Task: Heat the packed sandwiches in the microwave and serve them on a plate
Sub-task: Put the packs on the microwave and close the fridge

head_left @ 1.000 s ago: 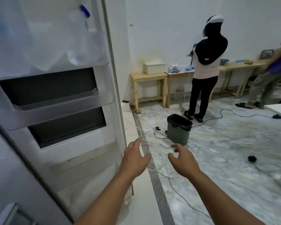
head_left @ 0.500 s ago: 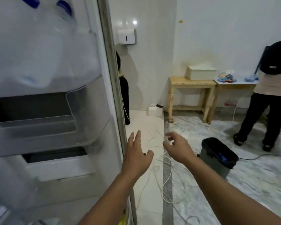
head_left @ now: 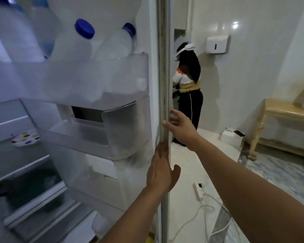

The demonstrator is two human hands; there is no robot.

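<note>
The open fridge door (head_left: 162, 85) stands edge-on in the middle of the view, its inner shelves facing me. My left hand (head_left: 162, 172) lies flat with straight fingers against the door's edge. Higher up, my right hand (head_left: 180, 128) reaches to the same edge, fingers extended, thumb touching the seal. Neither hand holds anything. The fridge interior (head_left: 16, 155) shows at the left with glass shelves, a spotted plate (head_left: 25, 140) and a dark item (head_left: 30, 188) lower down. No sandwiches or microwave are visible.
Several plastic bottles with blue caps (head_left: 84, 28) fill the top door shelf (head_left: 88, 81). A person in black (head_left: 189, 88) stands beyond the door. A wooden table (head_left: 284, 123) is at the right. A white power strip and cable (head_left: 198, 192) lie on the floor.
The view has swung left toward the fridge. Both hands rose from hovering in the air to the door's edge, and the fridge interior has come into sight.
</note>
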